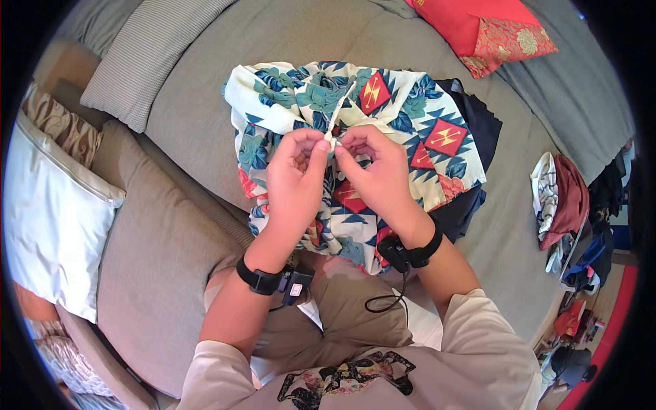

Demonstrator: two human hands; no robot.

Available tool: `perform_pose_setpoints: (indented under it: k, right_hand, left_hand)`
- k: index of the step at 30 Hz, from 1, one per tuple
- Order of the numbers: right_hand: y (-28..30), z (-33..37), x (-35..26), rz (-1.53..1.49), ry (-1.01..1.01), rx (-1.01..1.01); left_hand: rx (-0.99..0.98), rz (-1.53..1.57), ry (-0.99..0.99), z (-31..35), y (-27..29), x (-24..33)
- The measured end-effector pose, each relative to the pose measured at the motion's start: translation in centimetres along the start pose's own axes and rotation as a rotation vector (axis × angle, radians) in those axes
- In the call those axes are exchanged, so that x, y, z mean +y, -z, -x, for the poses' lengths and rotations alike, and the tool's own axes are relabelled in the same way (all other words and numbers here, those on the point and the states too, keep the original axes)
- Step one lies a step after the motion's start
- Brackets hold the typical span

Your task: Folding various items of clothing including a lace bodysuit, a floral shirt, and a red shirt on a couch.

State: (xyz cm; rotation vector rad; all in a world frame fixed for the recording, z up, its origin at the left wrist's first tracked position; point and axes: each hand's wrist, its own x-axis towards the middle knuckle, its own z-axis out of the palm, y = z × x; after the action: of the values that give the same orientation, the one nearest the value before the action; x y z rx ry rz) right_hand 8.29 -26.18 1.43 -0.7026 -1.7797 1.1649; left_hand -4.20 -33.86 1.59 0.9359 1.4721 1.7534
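A printed garment (273, 96), cream with blue-green flowers and red diamond shapes, lies spread on the sofa in front of me. A thin white drawstring (337, 109) rises from its middle. My left hand (295, 174) pinches the drawstring between thumb and forefinger. Close beside it, my right hand (376, 167) pinches the same drawstring, its fingertips nearly touching the left ones. The exact shape of the drawstring between my fingertips is partly hidden. Dark navy cloth (484, 130) shows from under the garment's right side.
The garment rests on a grey-brown sofa seat (219, 137). At the left are a striped cushion (150, 58) and a shiny pale cushion (58, 219). A red cushion (492, 34) lies at the far right. Crumpled clothes (567, 198) sit along the right edge. Both wrists wear black strapped devices.
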Motion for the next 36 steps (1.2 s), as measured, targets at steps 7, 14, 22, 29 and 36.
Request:
perform_pose_setpoints:
  k: [7, 14, 22, 29, 36]
  right_hand:
    - [0.7, 1.3, -0.1, -0.200, -0.141, 0.050]
    - [0.2, 1.4, -1.0, -0.070, -0.161, 0.049]
    - [-0.4, 1.3, -1.9, -0.051, -0.241, 0.138]
    - [-0.2, 1.7, -2.1, -0.121, -0.296, 0.057]
    - [-0.6, 1.9, -1.0, -0.213, -0.308, 0.050]
  left_hand:
    - [-0.029, 0.011, 0.029, 0.6, 0.0, 0.1]
    - [-0.023, -0.061, -0.014, 0.9, 0.4, 0.2]
    - [-0.061, -0.165, -0.072, 0.8, 0.7, 0.0]
    - [-0.085, -0.022, 0.083, 0.7, 0.9, 0.2]
    - [-0.058, -0.019, 0.082, 0.8, 0.7, 0.3]
